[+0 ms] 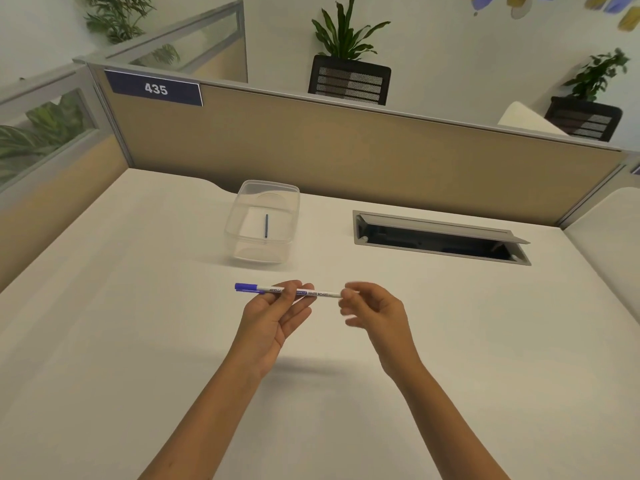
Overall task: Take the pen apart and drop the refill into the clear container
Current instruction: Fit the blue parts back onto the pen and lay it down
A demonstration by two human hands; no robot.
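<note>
I hold a white whiteboard pen point(311, 293) with a blue cap level above the desk, cap end pointing left. My left hand point(277, 313) grips its barrel near the middle between thumb and fingers. My right hand point(372, 311) pinches the pen's right end; that hand is slightly blurred. Farther back stands the clear container point(242, 216), lid off, and a thin dark blue refill point(266, 225) lies on its bottom.
An open cable hatch point(440, 237) is set into the white desk point(138, 341) to the right of the container. A beige partition point(346, 150) with a sign reading 435 closes the far edge. Plants and black mesh chairs stand beyond it.
</note>
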